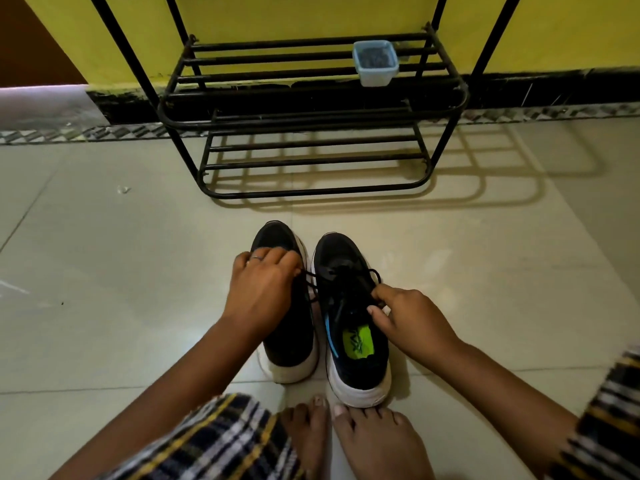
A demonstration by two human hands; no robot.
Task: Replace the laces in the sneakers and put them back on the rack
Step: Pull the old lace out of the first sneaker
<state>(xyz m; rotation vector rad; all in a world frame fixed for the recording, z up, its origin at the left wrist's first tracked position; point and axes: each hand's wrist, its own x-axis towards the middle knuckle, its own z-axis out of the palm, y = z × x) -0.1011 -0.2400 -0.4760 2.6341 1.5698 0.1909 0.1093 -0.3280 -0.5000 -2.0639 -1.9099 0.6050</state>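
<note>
the only marking in view is a neon-green insole patch (pixel 358 341) inside the right sneaker (pixel 353 320), printed with a dark logo too small and blurred to read; a thin blue strip runs along the inner edge of that shoe's opening

a small pale-blue plastic tub (pixel 375 63) sits on the upper tier of the black metal rack (pixel 311 98), toward its right end, holding something dark and grainy that cannot be identified

the two black sneakers with white soles stand side by side on the tiled floor (pixel 121 306), toes pointing toward the rack, heels just in front of the person's bare feet (pixel 356 434). the left sneaker (pixel 287 327) is almost touching the right one. the left hand (pixel 263 285), wearing a ring, lies over the left sneaker with fingers curled, pinching a black lace (pixel 308 275) that runs across to the right shoe. the right hand (pixel 408 320) grips the lace at the outer side of the right sneaker, thumb and fingers closed on it

the rack stands against a yellow wall (pixel 277 15) with a black skirting, well apart from the shoes, with bare floor between them. its lower tier holds nothing visible. open tile lies to both sides of the shoes; checked fabric (pixel 214 441) covers the knees at the bottom corners
</note>
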